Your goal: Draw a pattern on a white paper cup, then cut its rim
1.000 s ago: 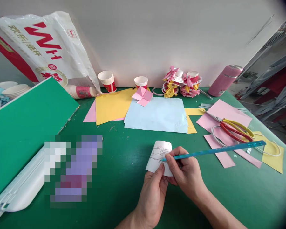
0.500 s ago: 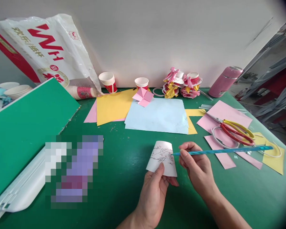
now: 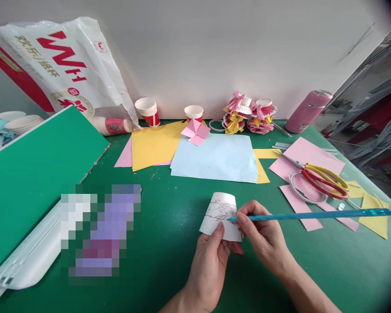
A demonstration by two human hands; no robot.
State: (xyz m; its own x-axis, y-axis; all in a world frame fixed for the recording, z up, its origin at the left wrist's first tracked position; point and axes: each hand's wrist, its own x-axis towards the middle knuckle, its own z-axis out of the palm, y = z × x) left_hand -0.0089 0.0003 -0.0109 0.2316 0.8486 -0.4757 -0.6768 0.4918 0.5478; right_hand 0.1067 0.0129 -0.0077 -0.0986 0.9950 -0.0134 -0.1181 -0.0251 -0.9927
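In my left hand [image 3: 208, 265] is a white, tapered piece of paper [image 3: 217, 202], narrower at the top, with thin dark branch-like lines drawn on it. My left thumb presses its front, and the other fingers are mostly hidden behind it. Pinched in my right hand [image 3: 263, 237] is a long, slim blue pencil [image 3: 306, 215]. Its tip rests at the right part of the drawing, while its far end points right over the cut paper. The fingers of my right hand are close to the paper's right edge.
Light blue sheet [image 3: 215, 158], yellow sheet [image 3: 156, 145] and folded pink paper [image 3: 197, 131] lie ahead. Scissors [image 3: 326, 180] rest on pink paper at right. Paper cups [image 3: 146, 111], frilled paper figures [image 3: 237, 113] and a pink flask [image 3: 308, 111] line the wall. A glue gun [image 3: 29, 256] lies left.
The pencil tip has moved left and slightly down across the drawing, and my right hand has shifted left with it. My left hand and the paper stay nearly still.
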